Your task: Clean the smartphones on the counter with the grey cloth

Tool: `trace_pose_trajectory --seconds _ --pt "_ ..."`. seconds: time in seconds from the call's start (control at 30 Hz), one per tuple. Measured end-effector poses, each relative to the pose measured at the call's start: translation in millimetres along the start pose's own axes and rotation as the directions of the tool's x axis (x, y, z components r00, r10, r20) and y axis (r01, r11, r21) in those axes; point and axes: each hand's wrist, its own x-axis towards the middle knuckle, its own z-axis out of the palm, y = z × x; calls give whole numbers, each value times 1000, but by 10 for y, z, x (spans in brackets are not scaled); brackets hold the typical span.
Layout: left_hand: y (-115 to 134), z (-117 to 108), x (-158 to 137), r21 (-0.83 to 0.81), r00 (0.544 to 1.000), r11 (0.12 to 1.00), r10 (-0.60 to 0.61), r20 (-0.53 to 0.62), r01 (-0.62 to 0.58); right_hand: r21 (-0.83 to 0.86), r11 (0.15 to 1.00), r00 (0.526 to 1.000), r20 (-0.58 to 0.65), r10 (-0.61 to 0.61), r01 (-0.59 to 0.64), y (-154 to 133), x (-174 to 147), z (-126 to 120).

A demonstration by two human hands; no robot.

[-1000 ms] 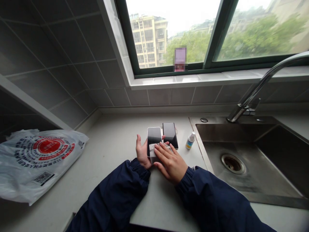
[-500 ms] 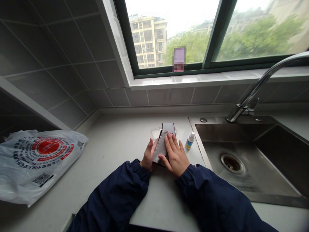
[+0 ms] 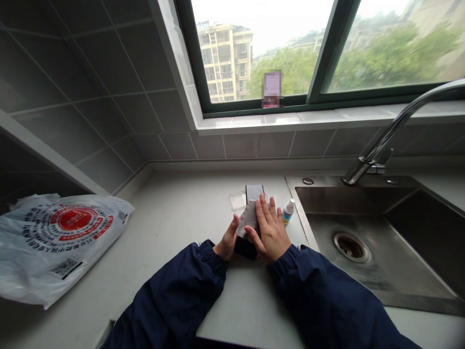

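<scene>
My left hand (image 3: 227, 240) is closed around the left edge of a dark, flat phone (image 3: 246, 248), its thumb pointing up. A light grey cloth (image 3: 249, 215) covers most of the phone, leaving the black lower end bare. On top of the cloth lies my right hand (image 3: 271, 230), fingers stretched out and flat, thumb apart. Just beyond the hands, a flat black-edged panel with a pale glossy face (image 3: 254, 192) rests on the counter, partly hidden. A clear plastic case (image 3: 238, 200) shows beside it. Right of my right hand stands a small white-capped bottle (image 3: 288, 211), partly covered by the fingers.
A steel sink (image 3: 341, 208) with a chrome faucet (image 3: 366, 155) is set into the white counter (image 3: 174, 218) on the right. A white plastic bag with red print (image 3: 72, 242) lies at the far left. The tiled wall and window (image 3: 261, 48) are behind.
My right hand and the cloth have slid up and to the right over the phone, baring its black lower end. More of the clear case shows; the bottle is now partly covered.
</scene>
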Motion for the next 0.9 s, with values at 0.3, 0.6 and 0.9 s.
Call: trace_pose_trajectory --seconds 0.3,0.6,0.9 --pt "-7 57 40 -31 998 998 59 13 -59 -31 999 997 69 -21 23 -29 7 -30" --pt "61 61 34 145 975 985 119 -188 -92 34 993 992 61 -114 112 -53 2 -71" --pt "91 -38 102 87 909 989 147 -390 -123 299 954 991 -120 54 -16 -49 39 -68"
